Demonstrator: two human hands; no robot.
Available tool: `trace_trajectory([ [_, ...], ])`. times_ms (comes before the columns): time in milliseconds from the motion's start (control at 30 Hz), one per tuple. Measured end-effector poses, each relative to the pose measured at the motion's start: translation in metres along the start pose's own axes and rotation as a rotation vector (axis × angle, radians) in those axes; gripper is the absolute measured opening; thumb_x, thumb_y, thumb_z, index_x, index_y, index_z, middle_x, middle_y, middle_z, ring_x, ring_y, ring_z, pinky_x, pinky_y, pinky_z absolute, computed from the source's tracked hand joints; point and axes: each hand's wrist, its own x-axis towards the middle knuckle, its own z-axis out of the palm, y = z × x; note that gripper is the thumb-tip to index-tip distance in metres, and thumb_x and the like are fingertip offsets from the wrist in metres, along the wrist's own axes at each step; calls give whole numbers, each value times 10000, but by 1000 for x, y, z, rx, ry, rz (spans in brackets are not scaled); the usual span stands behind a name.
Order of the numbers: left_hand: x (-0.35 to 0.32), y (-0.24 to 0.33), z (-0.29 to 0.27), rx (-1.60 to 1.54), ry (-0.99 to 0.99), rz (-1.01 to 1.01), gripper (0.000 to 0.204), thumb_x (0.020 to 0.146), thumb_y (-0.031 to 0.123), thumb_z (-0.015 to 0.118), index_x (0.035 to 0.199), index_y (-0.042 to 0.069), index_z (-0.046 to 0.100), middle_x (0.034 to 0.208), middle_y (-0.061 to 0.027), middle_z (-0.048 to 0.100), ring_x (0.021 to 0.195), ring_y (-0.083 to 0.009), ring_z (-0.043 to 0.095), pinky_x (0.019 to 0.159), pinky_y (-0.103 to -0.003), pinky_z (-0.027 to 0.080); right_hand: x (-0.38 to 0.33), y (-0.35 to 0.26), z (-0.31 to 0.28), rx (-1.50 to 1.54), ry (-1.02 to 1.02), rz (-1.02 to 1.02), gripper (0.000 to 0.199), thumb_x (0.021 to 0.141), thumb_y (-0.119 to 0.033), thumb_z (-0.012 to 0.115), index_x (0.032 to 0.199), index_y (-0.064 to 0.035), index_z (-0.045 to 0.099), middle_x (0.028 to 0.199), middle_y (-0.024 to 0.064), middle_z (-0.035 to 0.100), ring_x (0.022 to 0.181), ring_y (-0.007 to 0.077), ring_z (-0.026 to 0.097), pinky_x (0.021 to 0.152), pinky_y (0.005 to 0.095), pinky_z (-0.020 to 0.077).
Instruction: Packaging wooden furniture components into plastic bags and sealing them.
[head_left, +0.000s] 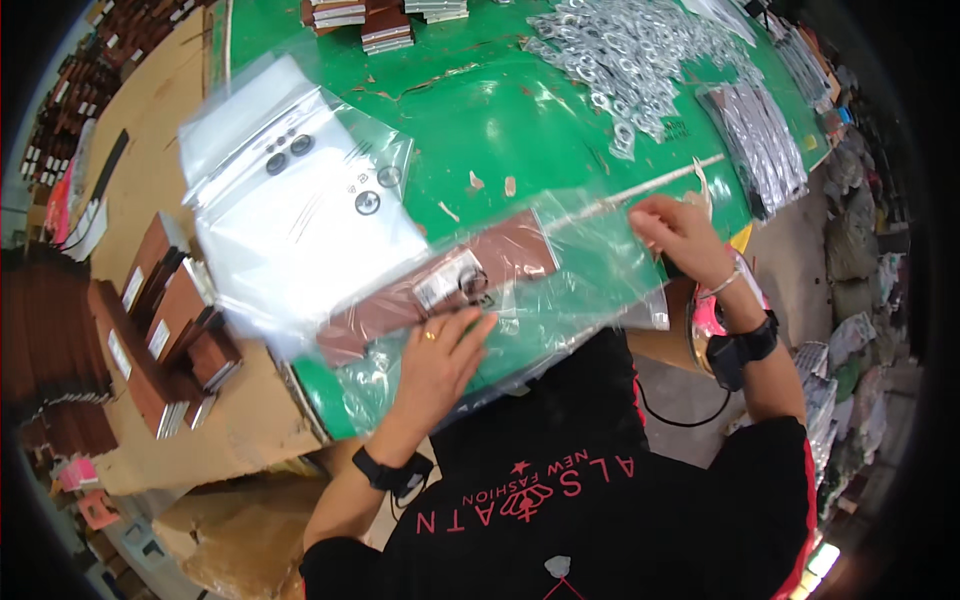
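A flat reddish-brown piece with a white label (520,243) lies at a slant inside a clear plastic bag (600,265) at the table's near edge. My left hand (440,365) rests on the bag's near side, with its fingers stretched out over the plastic just below the label. By the bag's right end is my right hand (682,238), raised slightly, thumb and fingers pinched together. What they pinch, if anything, is too small to make out. A thin pale strip (702,185) curls just beyond that hand.
A stack of clear printed bags (300,200) lies left of the brown piece on the green table (470,130). Metal rings (640,60) are heaped at the far right, near wrapped grey pieces (755,145). Brown bundles (160,330) stand on cardboard at left.
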Motion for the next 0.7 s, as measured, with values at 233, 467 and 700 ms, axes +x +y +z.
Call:
trace_trajectory([
  [233, 0, -3, -5, -49, -214, -110, 574, 880, 200, 651, 1437, 195, 513, 1271, 9, 594, 1021, -185, 603, 776, -361, 501, 65, 8, 50, 222, -191, 411, 435, 960, -429, 634, 950, -1, 707, 783, 76, 700, 734, 149, 674, 658, 270, 517],
  [467, -2, -10, -13, 27, -376, -139, 692, 865, 131, 567, 1529, 208, 387, 1375, 41, 551, 1045, -115, 593, 755, -313, 451, 73, 65, 33, 680, 155, 555, 336, 987, -375, 612, 1113, -66, 646, 959, 39, 668, 821, 149, 648, 743, 287, 525],
  [700, -5, 1, 3, 14, -185, -152, 664, 847, 136, 581, 1496, 172, 446, 1409, 50, 530, 1067, -109, 562, 824, -277, 397, 91, 28, 52, 619, -153, 352, 629, 947, -444, 640, 1365, -3, 476, 1054, 129, 682, 898, 204, 672, 779, 334, 575],
])
